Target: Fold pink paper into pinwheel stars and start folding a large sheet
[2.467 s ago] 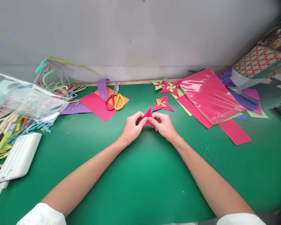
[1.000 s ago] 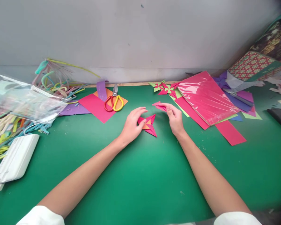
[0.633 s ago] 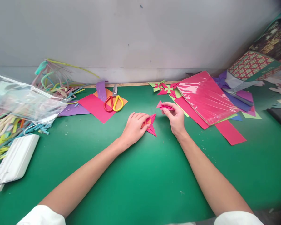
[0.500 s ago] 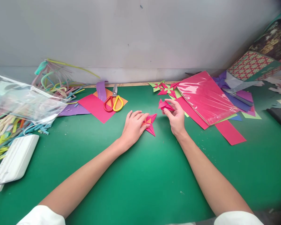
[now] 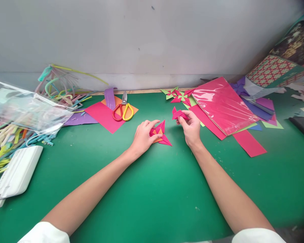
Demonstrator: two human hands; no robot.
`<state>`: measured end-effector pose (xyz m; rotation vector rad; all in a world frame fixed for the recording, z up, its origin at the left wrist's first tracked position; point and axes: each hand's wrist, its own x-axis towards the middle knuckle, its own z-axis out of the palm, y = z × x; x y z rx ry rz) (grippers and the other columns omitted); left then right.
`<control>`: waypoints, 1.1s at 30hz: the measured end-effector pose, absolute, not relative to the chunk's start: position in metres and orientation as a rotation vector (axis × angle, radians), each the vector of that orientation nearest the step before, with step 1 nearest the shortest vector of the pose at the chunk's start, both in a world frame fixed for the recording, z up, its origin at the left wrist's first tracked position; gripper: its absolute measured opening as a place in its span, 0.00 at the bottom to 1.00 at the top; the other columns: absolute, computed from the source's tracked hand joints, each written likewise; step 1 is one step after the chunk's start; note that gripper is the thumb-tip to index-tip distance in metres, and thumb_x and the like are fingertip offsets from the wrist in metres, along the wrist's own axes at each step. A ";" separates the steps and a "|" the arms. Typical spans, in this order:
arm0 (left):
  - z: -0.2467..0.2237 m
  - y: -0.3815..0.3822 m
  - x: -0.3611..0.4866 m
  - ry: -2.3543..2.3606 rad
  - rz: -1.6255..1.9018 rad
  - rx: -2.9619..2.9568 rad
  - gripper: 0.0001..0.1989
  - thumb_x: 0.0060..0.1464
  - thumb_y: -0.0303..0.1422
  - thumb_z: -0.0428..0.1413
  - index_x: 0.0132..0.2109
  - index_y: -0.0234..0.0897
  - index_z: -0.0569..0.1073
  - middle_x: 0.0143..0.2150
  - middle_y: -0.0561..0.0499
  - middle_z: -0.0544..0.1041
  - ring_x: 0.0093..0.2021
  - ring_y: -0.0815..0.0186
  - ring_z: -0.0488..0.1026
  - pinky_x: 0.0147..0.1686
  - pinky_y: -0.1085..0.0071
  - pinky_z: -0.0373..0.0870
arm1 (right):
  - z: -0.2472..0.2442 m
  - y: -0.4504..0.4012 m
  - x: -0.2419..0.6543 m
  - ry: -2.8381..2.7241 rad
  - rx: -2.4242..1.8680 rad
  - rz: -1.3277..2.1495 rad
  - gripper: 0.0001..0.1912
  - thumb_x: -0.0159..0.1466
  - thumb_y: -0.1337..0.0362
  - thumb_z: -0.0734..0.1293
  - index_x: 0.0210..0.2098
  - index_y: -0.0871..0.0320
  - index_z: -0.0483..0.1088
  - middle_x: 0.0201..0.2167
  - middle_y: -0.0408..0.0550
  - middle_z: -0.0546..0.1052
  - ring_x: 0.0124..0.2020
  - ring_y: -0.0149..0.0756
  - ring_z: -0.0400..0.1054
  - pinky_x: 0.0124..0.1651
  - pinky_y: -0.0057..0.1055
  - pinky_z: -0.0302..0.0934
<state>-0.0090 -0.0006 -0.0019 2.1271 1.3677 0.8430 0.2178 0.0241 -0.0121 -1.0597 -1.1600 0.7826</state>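
Note:
My left hand (image 5: 145, 135) has its thumb and fingers round the left side of a folded paper star (image 5: 164, 138), pink with orange at its middle. Two pink points of the star show to the right, while its left part is hidden by the fingers. My right hand (image 5: 192, 130) pinches a folded pink paper piece (image 5: 178, 114) between thumb and fingers, held above the table to the right of the star. The two paper pieces are apart.
Scissors (image 5: 123, 109) with red and yellow handles lie on pink and orange sheets. Pink-green paper stars (image 5: 178, 95) lie at the back beside a wrapped pink paper pack (image 5: 224, 104). A white device (image 5: 16, 172) and colourful pipe cleaners (image 5: 5, 148) are at the left.
The star under my left hand has turned, and my fingers now curl round its edge instead of lying over it. My right hand has barely moved, still holding the pink piece.

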 end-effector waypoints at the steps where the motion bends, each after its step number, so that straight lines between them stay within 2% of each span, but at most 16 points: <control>1: -0.002 0.000 -0.010 1.334 0.869 2.072 0.28 0.58 0.39 0.66 0.64 0.42 0.73 0.45 0.48 0.75 0.47 0.57 0.73 0.50 0.60 0.70 | -0.011 0.024 0.218 -1.145 -1.056 0.793 0.11 0.62 0.58 0.75 0.42 0.51 0.75 0.35 0.42 0.80 0.30 0.34 0.74 0.35 0.32 0.72; 4: -0.001 0.001 -0.012 1.236 0.967 1.917 0.21 0.57 0.38 0.67 0.56 0.41 0.78 0.43 0.49 0.75 0.44 0.61 0.74 0.47 0.65 0.70 | -0.009 0.022 0.217 -1.109 -1.041 0.837 0.11 0.63 0.57 0.75 0.42 0.52 0.73 0.32 0.41 0.81 0.27 0.32 0.73 0.32 0.30 0.70; 7: 0.000 0.001 -0.013 1.185 1.048 1.789 0.12 0.57 0.40 0.67 0.44 0.39 0.81 0.41 0.50 0.76 0.41 0.64 0.73 0.43 0.68 0.69 | -0.007 0.020 0.216 -1.095 -1.050 0.880 0.12 0.66 0.54 0.73 0.44 0.52 0.72 0.23 0.39 0.79 0.20 0.31 0.70 0.26 0.27 0.65; 10: 0.001 0.001 -0.013 1.120 1.157 1.552 0.13 0.61 0.44 0.63 0.41 0.37 0.79 0.38 0.51 0.78 0.38 0.65 0.74 0.40 0.69 0.71 | -0.005 0.019 0.215 -1.097 -1.085 0.913 0.14 0.67 0.52 0.72 0.46 0.52 0.74 0.16 0.36 0.73 0.16 0.30 0.65 0.20 0.26 0.58; 12: 0.001 0.001 -0.012 1.070 1.255 1.376 0.15 0.63 0.46 0.61 0.42 0.37 0.76 0.37 0.51 0.78 0.37 0.66 0.75 0.37 0.71 0.72 | -0.005 0.019 0.215 -1.104 -1.088 0.928 0.14 0.66 0.52 0.72 0.46 0.53 0.76 0.17 0.37 0.74 0.16 0.30 0.66 0.21 0.26 0.59; 16: -0.002 0.004 -0.014 1.031 1.419 1.183 0.16 0.63 0.47 0.61 0.43 0.38 0.73 0.36 0.51 0.78 0.36 0.66 0.77 0.37 0.71 0.75 | -0.004 0.019 0.216 -1.113 -1.050 0.944 0.13 0.66 0.53 0.72 0.45 0.53 0.77 0.27 0.42 0.81 0.22 0.31 0.69 0.27 0.29 0.66; 23: -0.006 0.011 -0.019 0.967 1.389 1.080 0.17 0.58 0.36 0.65 0.52 0.40 0.71 0.38 0.52 0.78 0.36 0.68 0.77 0.38 0.73 0.75 | 0.001 0.015 0.212 -1.053 -0.953 1.071 0.15 0.64 0.57 0.74 0.50 0.52 0.78 0.46 0.49 0.83 0.35 0.34 0.75 0.33 0.29 0.70; 27: -0.006 0.009 -0.017 0.988 1.304 1.236 0.14 0.63 0.39 0.61 0.52 0.38 0.72 0.42 0.49 0.79 0.40 0.67 0.78 0.45 0.69 0.76 | 0.003 0.012 0.207 -1.006 -0.953 1.113 0.15 0.66 0.52 0.73 0.48 0.52 0.77 0.46 0.49 0.83 0.35 0.34 0.75 0.32 0.28 0.70; 30: -0.005 0.006 -0.015 1.029 1.202 1.370 0.17 0.68 0.42 0.55 0.58 0.39 0.70 0.46 0.46 0.80 0.42 0.65 0.79 0.49 0.66 0.76 | 0.001 0.013 0.207 -0.974 -0.976 1.111 0.16 0.67 0.47 0.71 0.44 0.52 0.76 0.41 0.47 0.83 0.32 0.32 0.75 0.31 0.28 0.69; 33: 0.000 0.004 -0.016 1.056 0.998 1.680 0.27 0.61 0.39 0.62 0.65 0.42 0.68 0.58 0.43 0.77 0.47 0.63 0.79 0.52 0.63 0.76 | 0.000 0.014 0.208 -0.940 -0.997 1.091 0.17 0.67 0.46 0.71 0.40 0.53 0.75 0.36 0.46 0.82 0.29 0.31 0.73 0.30 0.27 0.68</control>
